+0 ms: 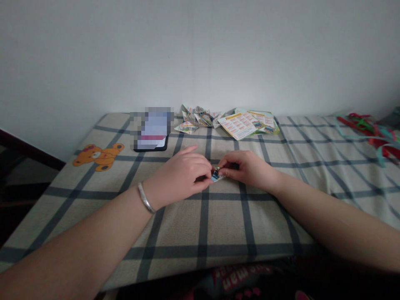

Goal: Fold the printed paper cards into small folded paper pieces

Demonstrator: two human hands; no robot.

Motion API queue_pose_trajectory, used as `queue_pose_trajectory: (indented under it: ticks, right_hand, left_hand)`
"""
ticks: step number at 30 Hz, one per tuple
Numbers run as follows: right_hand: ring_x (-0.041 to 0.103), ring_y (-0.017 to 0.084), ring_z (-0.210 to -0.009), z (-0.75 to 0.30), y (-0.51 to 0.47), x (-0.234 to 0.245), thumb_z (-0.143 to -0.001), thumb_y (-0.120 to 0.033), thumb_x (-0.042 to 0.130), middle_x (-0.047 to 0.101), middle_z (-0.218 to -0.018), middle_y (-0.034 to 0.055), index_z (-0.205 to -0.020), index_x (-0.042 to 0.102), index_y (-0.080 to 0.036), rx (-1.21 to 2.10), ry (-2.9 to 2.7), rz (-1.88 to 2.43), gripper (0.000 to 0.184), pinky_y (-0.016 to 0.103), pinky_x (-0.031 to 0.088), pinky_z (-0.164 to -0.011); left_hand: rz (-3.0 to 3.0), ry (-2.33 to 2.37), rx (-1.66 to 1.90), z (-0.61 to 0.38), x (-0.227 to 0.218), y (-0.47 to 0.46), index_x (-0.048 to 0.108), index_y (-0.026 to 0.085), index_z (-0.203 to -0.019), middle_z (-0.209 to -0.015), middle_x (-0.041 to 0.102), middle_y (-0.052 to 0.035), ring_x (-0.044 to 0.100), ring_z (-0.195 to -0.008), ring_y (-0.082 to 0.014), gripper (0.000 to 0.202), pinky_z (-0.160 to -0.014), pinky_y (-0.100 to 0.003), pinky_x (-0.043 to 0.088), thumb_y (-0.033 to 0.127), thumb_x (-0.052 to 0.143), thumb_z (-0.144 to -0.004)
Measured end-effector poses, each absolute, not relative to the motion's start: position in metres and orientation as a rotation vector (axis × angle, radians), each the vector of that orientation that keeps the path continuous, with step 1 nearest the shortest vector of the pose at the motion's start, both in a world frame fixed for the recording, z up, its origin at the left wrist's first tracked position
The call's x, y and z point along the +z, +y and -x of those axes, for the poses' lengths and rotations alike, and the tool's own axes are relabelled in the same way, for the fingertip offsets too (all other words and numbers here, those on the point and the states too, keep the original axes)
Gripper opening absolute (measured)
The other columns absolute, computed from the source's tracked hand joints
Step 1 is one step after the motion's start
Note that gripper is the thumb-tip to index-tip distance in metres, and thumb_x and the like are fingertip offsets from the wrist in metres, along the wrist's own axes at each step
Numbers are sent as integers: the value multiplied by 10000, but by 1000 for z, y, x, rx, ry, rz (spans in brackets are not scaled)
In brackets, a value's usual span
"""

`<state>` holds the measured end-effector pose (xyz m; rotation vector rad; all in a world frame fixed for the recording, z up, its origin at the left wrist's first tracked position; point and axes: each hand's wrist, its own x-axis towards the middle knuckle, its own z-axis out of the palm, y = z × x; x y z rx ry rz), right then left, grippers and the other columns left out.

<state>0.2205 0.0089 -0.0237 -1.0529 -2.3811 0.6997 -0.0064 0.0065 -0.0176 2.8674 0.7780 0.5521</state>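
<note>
A small folded piece of printed paper (216, 175) is held between my two hands over the middle of the checked cloth. My left hand (190, 171), with a silver bangle (145, 197) at the wrist, pinches its left side between thumb and fingers. From the other side, my right hand (242, 166) pinches the right end. Fingers cover most of the paper, so its full shape is hidden. Beyond my hands lie flat printed leaflets (240, 126) and several folded paper pieces (200, 116).
A phone (153, 129) with a blurred screen lies at the back left. Near the left edge is an orange bear cutout (98, 156). Red, green and pale blue strips (375, 133) lie at the far right. The checked tablecloth (178, 233) reaches a white wall (200, 54).
</note>
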Motion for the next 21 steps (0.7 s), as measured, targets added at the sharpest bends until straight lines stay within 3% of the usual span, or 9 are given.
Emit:
queue_pose_trajectory:
  ticks: [10,21]
  right_hand:
    - [602,101,-666,-222,11,-23,-870,-291,624,690,-748,-4,-873,688,-175,860,-2312,1086,132,206,426,-606]
    - [621,109,-663,-222,8,-27,-863,-242,624,695,-764,-8,-1010,634,-192,805,-2263,1112,156,218,436,-601]
  left_hand:
    - [-2865,940,547,4,-15,4,570,176,-778,-797,655,19,601,-760,-136,86,-1138,-461,301,218,639,-808]
    - [-2901,898,556,6,-16,6,626,191,-982,-915,703,-21,640,-889,-187,127,-997,-417,427,262,602,-879]
